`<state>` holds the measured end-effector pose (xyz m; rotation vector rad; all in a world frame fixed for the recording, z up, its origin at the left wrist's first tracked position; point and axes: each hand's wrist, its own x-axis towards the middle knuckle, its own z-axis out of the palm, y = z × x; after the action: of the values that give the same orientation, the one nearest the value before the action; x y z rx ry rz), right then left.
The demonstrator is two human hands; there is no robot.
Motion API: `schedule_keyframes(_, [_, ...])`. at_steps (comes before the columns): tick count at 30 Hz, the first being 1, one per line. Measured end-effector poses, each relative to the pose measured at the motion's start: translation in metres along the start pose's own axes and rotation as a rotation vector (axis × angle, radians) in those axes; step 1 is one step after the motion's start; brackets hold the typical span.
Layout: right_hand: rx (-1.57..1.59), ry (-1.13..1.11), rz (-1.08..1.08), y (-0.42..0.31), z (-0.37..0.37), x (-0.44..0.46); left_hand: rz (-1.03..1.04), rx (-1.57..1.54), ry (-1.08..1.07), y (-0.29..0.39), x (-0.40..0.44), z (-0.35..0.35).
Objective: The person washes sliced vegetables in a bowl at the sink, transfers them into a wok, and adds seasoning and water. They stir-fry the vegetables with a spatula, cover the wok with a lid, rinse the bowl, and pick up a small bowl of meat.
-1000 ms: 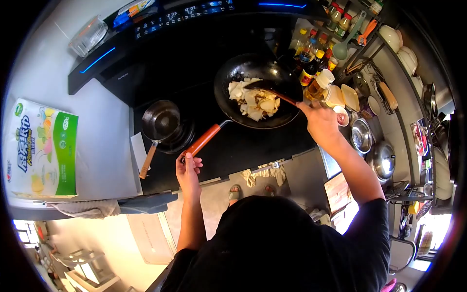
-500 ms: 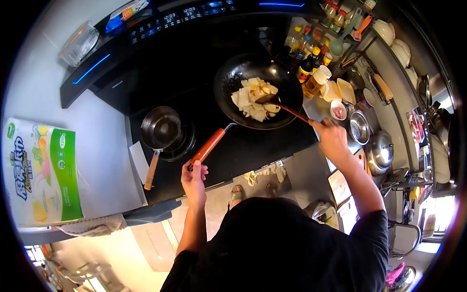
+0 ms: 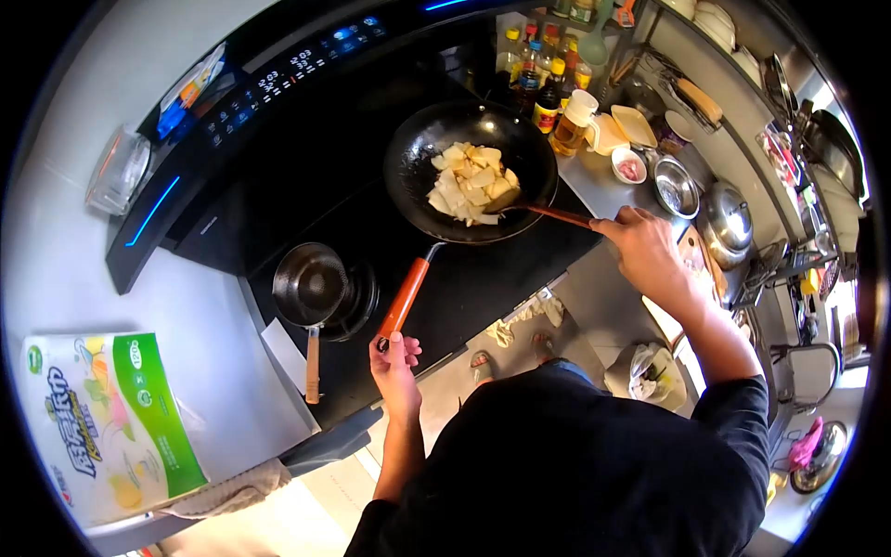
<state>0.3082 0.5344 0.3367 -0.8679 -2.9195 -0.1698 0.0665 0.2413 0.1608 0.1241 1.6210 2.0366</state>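
Slices (image 3: 473, 180) lie beyond the right hand's grip (image 3: 645, 246), which pinches a spatula (image 3: 562, 216) reaching them in the wok (image 3: 522, 150); the left hand's grip (image 3: 397, 373) wraps the wok's handle (image 3: 405, 295). Steadying that handle and scooping low should turn them unbroken.

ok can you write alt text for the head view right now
A person's left hand holds a wok of pale, sliced food by its orange-red handle, and the right hand holds a brown-handled utensil whose tip is in the wok. A smaller pan sits to the left on the black stovetop, with bottles to the wok's right.
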Motion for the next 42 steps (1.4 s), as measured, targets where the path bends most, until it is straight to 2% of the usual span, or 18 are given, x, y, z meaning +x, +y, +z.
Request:
schedule_keyframes(9, [0.001,0.035,0.219,-0.006,0.06,0.022,-0.076,0.064,-0.118,-0.002,0.001,-0.006])
schedule_keyframes(10, [0.044,-0.153,0.338,-0.02,0.054,0.033,-0.08,0.088,-0.15,-0.008,-0.001,-0.01])
schedule_keyframes(12, [-0.034,0.009,0.238,-0.029,0.087,0.033,-0.146,0.181,-0.192,-0.002,-0.012,-0.001])
schedule_keyframes(14, [0.094,0.062,0.272,-0.034,0.086,0.02,-0.184,0.253,-0.314,-0.016,-0.013,-0.006])
schedule_keyframes(20, [0.309,0.103,0.32,-0.028,0.104,-0.013,-0.347,0.4,-0.539,-0.039,-0.022,0.021])
schedule_keyframes(23, [0.516,0.176,0.342,-0.014,0.092,-0.034,-0.337,0.48,-0.633,-0.043,-0.026,0.049])
schedule_keyframes(24, [0.585,0.316,0.405,-0.001,0.091,-0.039,-0.336,0.514,-0.639,-0.044,-0.029,0.059])
schedule_keyframes(26, [0.916,0.314,0.78,0.049,0.09,-0.048,-0.311,0.523,-0.647,-0.045,-0.038,0.075])
schedule_keyframes(27, [0.81,0.489,0.953,0.088,0.13,-0.051,-0.296,0.528,-0.652,-0.048,-0.041,0.084])
schedule_keyframes(28, [1.035,0.468,1.143,0.15,0.191,-0.059,-0.305,0.507,-0.649,-0.054,-0.044,0.085])
schedule_keyframes(30, [1.492,0.666,1.435,0.241,0.258,-0.074,-0.28,0.545,-0.63,-0.059,-0.057,0.091])
schedule_keyframes(31, [1.678,0.613,1.567,0.284,0.283,-0.081,-0.306,0.559,-0.588,-0.066,-0.065,0.089])
schedule_keyframes(32, [1.639,0.693,1.653,0.303,0.288,-0.079,-0.323,0.576,-0.546,-0.071,-0.076,0.088])
schedule_keyframes(36, [1.728,0.557,1.677,0.368,0.338,-0.071,-0.404,0.686,-0.395,-0.108,-0.127,0.065])
schedule_keyframes(37, [1.833,0.715,1.678,0.363,0.334,-0.065,-0.419,0.711,-0.356,-0.113,-0.143,0.063])
schedule_keyframes(40, [1.872,0.839,1.516,0.373,0.352,-0.055,-0.475,0.749,-0.258,-0.124,-0.192,0.082])
schedule_keyframes(41, [1.649,0.656,1.49,0.38,0.357,-0.058,-0.48,0.771,-0.275,-0.129,-0.203,0.09])
schedule_keyframes(42, [1.62,0.603,1.481,0.387,0.362,-0.067,-0.438,0.781,-0.323,-0.133,-0.212,0.099])
